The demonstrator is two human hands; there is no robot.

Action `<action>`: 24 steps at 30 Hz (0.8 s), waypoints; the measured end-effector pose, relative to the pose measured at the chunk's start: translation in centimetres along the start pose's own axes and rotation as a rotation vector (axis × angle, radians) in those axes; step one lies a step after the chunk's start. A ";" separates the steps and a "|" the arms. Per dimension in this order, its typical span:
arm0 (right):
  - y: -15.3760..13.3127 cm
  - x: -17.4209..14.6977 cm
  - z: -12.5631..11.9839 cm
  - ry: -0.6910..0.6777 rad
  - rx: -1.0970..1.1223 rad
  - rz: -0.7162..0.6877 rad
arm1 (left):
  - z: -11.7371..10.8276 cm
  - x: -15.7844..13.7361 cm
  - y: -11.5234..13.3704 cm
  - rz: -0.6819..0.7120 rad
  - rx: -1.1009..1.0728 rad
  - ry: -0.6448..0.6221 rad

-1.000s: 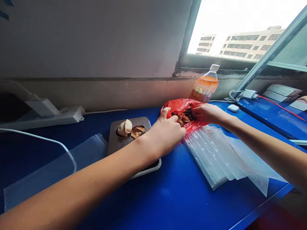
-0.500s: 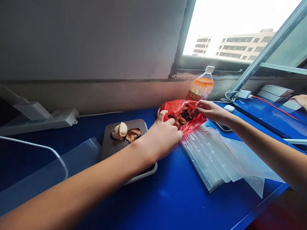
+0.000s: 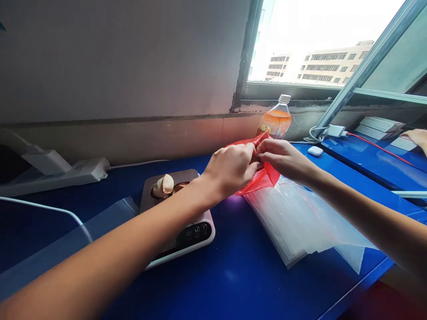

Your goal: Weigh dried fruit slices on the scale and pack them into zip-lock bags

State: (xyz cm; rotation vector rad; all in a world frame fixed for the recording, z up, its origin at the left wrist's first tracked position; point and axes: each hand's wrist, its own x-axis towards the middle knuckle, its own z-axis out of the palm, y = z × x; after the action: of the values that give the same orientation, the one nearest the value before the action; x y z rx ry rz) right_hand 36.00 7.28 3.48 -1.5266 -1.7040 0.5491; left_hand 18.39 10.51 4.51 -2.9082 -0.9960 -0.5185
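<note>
Both hands meet over the mouth of a red plastic bag (image 3: 267,180). My left hand (image 3: 231,169) is closed, knuckles up, its thumb and fingers at the bag's opening. From the other side, my right hand (image 3: 283,160) pinches with its fingertips close to the left thumb. A little dark brown shows between the fingertips, but what they hold is mostly hidden. Left of the bag lies a kitchen scale (image 3: 196,232) with a dark top. On it sit a curled dried peel piece (image 3: 163,186), pale outside, and a brown dried piece (image 3: 180,186), partly behind my left arm.
Clear zip bags (image 3: 300,222) lie fanned out to the right, another clear bag (image 3: 110,222) at left. An orange drink bottle (image 3: 276,120) stands behind the red bag. A power strip (image 3: 83,171), white earbud case (image 3: 315,151) and another person's hand (image 3: 418,138) are also around.
My left hand has left the bag's near edge and turned over to meet my right hand above the opening. The brown dried pieces inside are now mostly covered; the scale's buttons show.
</note>
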 end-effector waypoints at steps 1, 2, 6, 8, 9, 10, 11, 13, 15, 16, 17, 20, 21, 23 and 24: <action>0.1 -0.1 0.0 -0.030 -0.027 -0.010 | 0.2 0.3 0.1 -0.007 0.022 -0.022; 0.3 -0.1 0.0 -0.059 -0.091 -0.003 | 0.5 0.4 0.1 -0.007 0.050 -0.042; 2.7 0.2 -0.4 -0.189 -0.678 0.101 | 1.3 0.1 -0.1 0.064 0.147 -0.126; 4.1 0.7 -0.4 -0.234 -0.853 0.116 | 1.6 -0.3 -0.1 0.109 0.191 -0.157; 4.6 0.9 -0.3 -0.248 -0.875 0.114 | 1.7 -0.4 0.0 0.128 0.208 -0.164; 5.1 1.2 -0.2 -0.257 -0.874 0.114 | 1.7 -0.6 0.1 0.143 0.222 -0.167; 5.4 1.5 -0.1 -0.266 -0.877 0.111 | 1.7 -0.7 0.2 0.154 0.234 -0.167; 5.7 2.0 0.0 -0.285 -0.864 0.096 | 1.7 -0.9 0.4 0.170 0.251 -0.167; 5.9 2.4 -0.2 -0.311 -0.825 0.073 | 1.7 -1.1 0.4 0.176 0.262 -0.168; 6.0 2.6 -0.3 -0.326 -0.801 0.061 | 1.7 -1.3 0.4 0.178 0.266 -0.167; 6.1 2.7 -0.4 -0.336 -0.778 0.052 | 1.7 -1.4 0.3 0.181 0.269 -0.166; 6.1 2.7 -0.8 -0.313 -0.744 0.046 | 1.8 -1.8 0.0 0.200 0.270 -0.155; 6.0 2.7 -0.9 -0.287 -0.741 0.050 | 1.8 -2.0 -0.1 0.205 0.268 -0.150; 5.7 2.4 -1.0 -0.221 -0.736 0.061 | 1.9 -2.3 -0.3 0.206 0.264 -0.151; 5.5 2.2 -1.0 -0.186 -0.730 0.065 | 1.9 -2.5 -0.4 0.203 0.263 -0.154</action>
State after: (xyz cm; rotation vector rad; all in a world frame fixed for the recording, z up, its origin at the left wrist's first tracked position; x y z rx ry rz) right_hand 40.28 10.26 0.56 -2.0843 -2.1410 0.0856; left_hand 16.93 9.58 1.87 -2.7974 -0.7066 -0.1424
